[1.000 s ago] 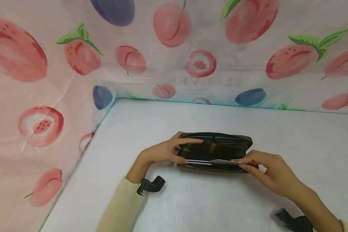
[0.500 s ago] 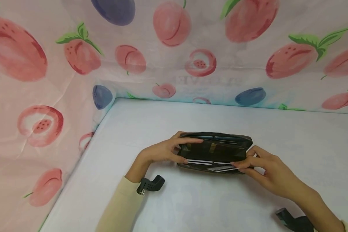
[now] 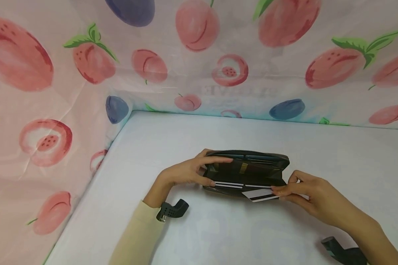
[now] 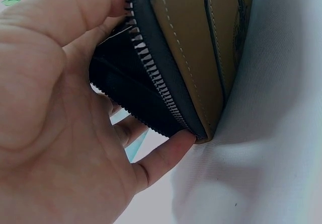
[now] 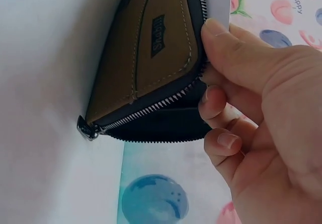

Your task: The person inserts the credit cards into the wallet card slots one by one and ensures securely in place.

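A zippered wallet, dark inside and brown outside, stands unzipped on the white table. My left hand grips its left end, thumb on the near edge and a finger reaching over the inside. In the left wrist view the metal zipper teeth run beside that hand. My right hand pinches a white card with a dark stripe at the wallet's near right edge. White edges of other cards show in the near slots. In the right wrist view, the zipper pull hangs at the wallet's lower corner.
The white table surface spreads around the wallet. A fruit-printed sheet rises along the back and left. Black camera mounts sit on the left wrist and the right wrist.
The card has come out of the near slots and tilted forward, showing its striped face. My right hand has shifted slightly right with it. The left hand keeps its hold on the wallet.
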Tool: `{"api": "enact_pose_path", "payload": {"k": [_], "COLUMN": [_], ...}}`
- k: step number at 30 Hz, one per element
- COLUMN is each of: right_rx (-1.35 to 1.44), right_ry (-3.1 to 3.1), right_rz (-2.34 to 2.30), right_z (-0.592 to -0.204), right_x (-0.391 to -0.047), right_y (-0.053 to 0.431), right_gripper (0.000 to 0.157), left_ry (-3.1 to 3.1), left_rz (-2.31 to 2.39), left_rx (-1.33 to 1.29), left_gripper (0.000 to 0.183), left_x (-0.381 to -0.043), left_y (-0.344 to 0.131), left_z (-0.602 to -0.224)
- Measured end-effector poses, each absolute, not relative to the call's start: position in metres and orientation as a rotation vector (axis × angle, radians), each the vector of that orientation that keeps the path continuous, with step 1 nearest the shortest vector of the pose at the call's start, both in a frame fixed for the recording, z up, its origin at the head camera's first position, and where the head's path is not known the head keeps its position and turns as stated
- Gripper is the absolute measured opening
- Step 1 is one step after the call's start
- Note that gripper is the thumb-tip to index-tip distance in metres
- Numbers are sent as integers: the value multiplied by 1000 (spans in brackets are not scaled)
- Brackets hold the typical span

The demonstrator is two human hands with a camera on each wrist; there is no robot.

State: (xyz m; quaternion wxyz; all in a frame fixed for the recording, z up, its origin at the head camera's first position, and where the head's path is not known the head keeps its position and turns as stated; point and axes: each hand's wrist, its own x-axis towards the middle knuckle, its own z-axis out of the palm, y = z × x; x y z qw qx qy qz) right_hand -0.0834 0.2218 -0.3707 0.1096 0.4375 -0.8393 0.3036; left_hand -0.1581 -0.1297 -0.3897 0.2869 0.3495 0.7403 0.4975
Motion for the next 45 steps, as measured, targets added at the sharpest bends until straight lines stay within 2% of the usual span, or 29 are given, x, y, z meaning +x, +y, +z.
{"api": "enact_pose_path", "payload": {"k": [3,9,32,39,43,45], "right_rx": [1281,1239,1203,1199,1271,1319], "right_ry": [-2450,-2397,-2388,-2368,-2343,-2324], "right_rz": [842,678,354,477,830,1017], "right_z": [-368,-363,-358,-361,-367,-370], "right_x": [-83,-78,-66,-71,-81,-85], "right_y": [222,219,211,213,221,222], "right_gripper": [34,44,65,56,39,23], "left_ry": [1974,1957,1999,2004,2005,2006], "left_rz": [1334,1346,1295,1297,1290,1284], "left_rx": [933,904,895,897,904,903], "left_gripper": [67,69,70,70,69,68], "left_x": [-159,-158,-157,-157,-156,-156], "left_y": [-129,-129,-129,-129,-130,-130], "left_z": [-390,-389,-388,-387,-386,-387]}}
